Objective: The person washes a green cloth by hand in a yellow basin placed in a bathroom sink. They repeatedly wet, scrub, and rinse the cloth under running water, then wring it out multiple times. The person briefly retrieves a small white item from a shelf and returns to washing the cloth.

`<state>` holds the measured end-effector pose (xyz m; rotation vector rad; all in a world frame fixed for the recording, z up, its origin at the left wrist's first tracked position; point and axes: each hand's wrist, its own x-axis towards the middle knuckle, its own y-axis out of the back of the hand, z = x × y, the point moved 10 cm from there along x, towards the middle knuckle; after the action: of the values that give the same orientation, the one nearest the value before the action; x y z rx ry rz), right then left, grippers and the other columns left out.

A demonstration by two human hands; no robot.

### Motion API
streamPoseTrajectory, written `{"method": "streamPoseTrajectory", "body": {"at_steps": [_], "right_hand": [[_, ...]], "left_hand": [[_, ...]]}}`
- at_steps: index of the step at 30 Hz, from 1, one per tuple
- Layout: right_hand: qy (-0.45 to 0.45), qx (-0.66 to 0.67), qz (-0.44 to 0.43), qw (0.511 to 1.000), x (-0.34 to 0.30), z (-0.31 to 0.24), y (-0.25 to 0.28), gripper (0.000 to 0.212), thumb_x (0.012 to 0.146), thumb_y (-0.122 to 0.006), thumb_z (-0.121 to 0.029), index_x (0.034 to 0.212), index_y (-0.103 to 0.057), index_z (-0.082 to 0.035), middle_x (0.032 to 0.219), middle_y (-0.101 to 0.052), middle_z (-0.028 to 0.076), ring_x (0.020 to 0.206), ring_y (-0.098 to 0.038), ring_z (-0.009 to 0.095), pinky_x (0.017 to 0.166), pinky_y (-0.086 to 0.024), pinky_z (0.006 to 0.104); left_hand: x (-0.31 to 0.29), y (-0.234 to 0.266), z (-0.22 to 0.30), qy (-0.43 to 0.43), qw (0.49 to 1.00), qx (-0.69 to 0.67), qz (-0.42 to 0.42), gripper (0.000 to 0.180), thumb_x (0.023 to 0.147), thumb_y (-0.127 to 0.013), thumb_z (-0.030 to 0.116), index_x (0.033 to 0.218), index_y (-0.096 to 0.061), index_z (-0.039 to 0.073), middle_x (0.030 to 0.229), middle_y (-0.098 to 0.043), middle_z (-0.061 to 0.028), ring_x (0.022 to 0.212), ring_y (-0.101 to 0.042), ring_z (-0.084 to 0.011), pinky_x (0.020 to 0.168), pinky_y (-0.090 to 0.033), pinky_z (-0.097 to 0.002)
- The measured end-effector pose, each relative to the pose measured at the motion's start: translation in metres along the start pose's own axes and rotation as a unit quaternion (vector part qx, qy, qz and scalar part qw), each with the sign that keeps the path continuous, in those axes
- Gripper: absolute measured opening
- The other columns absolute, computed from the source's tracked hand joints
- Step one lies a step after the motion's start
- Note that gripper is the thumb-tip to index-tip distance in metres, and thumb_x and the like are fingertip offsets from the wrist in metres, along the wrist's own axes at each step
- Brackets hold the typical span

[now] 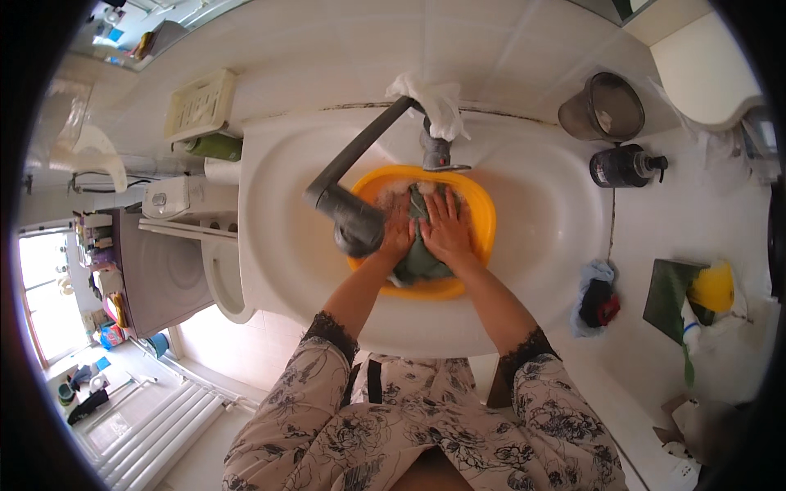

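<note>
A yellow plastic basin (489, 225) sits in the white sink (540, 221), with soapy water and suds inside. In it lies a wet dark green cloth (420, 263), bunched up. My left hand (399, 226) rests on the left side of the cloth, fingers stretched forward. Flat on the cloth's right side is my right hand (446, 229), its fingers spread. Both hands press on the cloth and grip nothing. The grey faucet (348, 217) reaches over the basin's left rim, close to my left wrist, and hides part of the basin.
A white rag (434, 102) hangs on the faucet's base. To the right stand a dark soap pump bottle (626, 166), a grey translucent cup (614, 106) and crumpled cloths (596, 299). A toilet (228, 278) and washing machine (164, 262) are at the left.
</note>
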<state>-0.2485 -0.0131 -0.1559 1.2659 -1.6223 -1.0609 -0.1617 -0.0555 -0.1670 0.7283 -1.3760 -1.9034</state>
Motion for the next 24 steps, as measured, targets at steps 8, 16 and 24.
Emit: {"method": "streamPoseTrajectory", "body": {"at_steps": [8,16,24], "right_hand": [[-0.064,0.062,-0.044,0.995,-0.008,0.011,-0.039,0.033,0.082,-0.052,-0.027,0.110,-0.051,-0.009,0.123,-0.046,0.012,0.121,-0.036,0.031,0.087,-0.035,0.0584],[-0.103,0.333,-0.062,0.935,0.003,-0.001,0.053,0.023,0.085,-0.053,-0.023,0.103,-0.050,-0.009,0.088,-0.061,0.010,0.087,-0.057,0.021,0.094,-0.030,0.0449],[-0.225,0.803,0.121,0.539,-0.046,0.017,0.149,0.034,0.089,-0.051,-0.036,0.110,-0.045,-0.010,0.104,-0.051,0.004,0.096,-0.051,0.016,0.084,-0.041,0.0315]], "left_hand": [[-0.005,-0.043,-0.012,0.012,0.947,0.060,-0.315,0.056,0.084,-0.042,0.033,0.133,-0.034,0.006,0.130,-0.040,-0.0174,0.119,-0.039,-0.0295,0.103,-0.025,-0.0426],[-0.020,0.032,-0.025,0.006,0.948,-0.311,-0.061,0.088,0.068,-0.071,0.032,0.137,-0.023,0.007,0.137,-0.027,-0.0186,0.128,-0.024,-0.0340,0.104,-0.024,-0.0406],[-0.055,0.047,0.012,0.122,0.687,-0.703,-0.137,0.038,0.075,-0.070,0.028,0.102,-0.062,0.002,0.113,-0.056,-0.0105,0.105,-0.053,-0.0231,0.094,-0.040,-0.0355]]}}
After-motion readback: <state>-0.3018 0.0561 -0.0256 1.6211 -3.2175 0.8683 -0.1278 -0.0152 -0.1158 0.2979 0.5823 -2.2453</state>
